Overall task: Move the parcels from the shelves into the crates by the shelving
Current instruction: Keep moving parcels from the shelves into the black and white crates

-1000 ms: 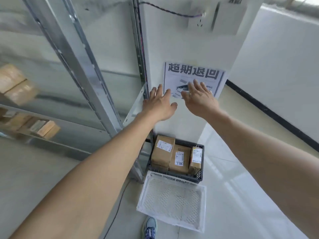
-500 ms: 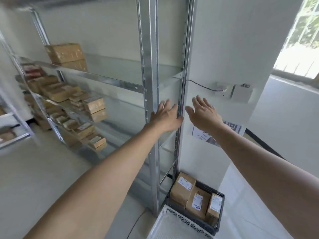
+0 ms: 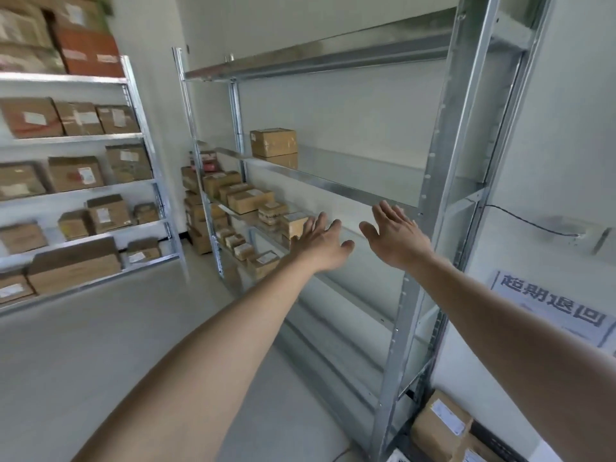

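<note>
Both bare arms are reaching forward toward the tall galvanised steel shelving unit [image 3: 443, 168]; the left hand [image 3: 321, 245] is spreading flat with fingers apart and gripping nothing; the right hand [image 3: 396, 238] is likewise lying open, palm forward, with nothing in it, just beside the left and apart from every parcel. A single brown cardboard parcel with a small label [image 3: 274, 142] is sitting alone on the upper metal shelf, well above and left of the hands; a row of smaller brown cardboard parcels [image 3: 250, 200] is lying along the shelf below it, the nearest one showing just left of the left hand's fingertips; more small boxes are resting on the lower level beneath. At the bottom right a dark plastic crate [image 3: 493, 441] is standing at the foot of the shelving by the wall, holding labelled brown parcels [image 3: 440, 425]. A second white shelving rack [image 3: 143, 161] loaded with cardboard boxes is standing at the far left; a white paper notice with dark printed characters [image 3: 550, 308] is hanging on the wall at right.
</note>
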The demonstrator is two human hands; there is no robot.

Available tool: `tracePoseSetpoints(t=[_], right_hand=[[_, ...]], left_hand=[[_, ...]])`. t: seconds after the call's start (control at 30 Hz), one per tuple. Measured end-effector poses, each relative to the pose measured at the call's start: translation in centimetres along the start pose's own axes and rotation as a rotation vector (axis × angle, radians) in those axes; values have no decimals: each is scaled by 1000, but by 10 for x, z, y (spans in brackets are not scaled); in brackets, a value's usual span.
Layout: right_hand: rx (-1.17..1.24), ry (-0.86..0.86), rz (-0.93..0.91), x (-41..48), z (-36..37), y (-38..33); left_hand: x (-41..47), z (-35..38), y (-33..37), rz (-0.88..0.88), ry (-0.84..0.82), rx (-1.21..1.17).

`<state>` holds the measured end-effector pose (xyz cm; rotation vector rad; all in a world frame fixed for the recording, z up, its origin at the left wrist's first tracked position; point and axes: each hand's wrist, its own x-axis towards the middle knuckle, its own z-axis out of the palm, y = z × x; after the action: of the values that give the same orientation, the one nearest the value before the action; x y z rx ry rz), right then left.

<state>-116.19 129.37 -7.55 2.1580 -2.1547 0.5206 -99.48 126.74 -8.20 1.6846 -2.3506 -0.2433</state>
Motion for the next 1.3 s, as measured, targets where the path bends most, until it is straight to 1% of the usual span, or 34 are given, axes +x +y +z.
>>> tracePoseSetpoints(t=[0.3, 0.4, 0.53, 0.63, 0.77, 0.87, 1.0, 1.1, 1.3], right_hand=[[41, -32, -166, 52, 44, -176], [50, -78, -239, 68, 63, -227], [55, -99, -328, 90, 87, -275], [69, -117, -362, 112, 109, -306], [65, -159, -413, 149, 136, -336], [59, -156, -449, 185, 156, -349], [108, -186, -489, 244, 173, -360], [105, -169, -510, 288, 184, -367], [117, -173, -517, 349, 198, -377]], left_hand=[[-37, -65, -178, -177, 31, -20], [-47, -76, -229, -252, 42, 1], [-52, -83, -277, -323, 51, -12], [-49, -84, -312, -381, 53, -9], [-28, -82, -351, -435, 62, -8], [1, -82, -375, -473, 62, -4], [47, -89, -395, -511, 72, 0], [81, -95, -410, -539, 89, 11], [136, -106, -432, -542, 108, 37]])
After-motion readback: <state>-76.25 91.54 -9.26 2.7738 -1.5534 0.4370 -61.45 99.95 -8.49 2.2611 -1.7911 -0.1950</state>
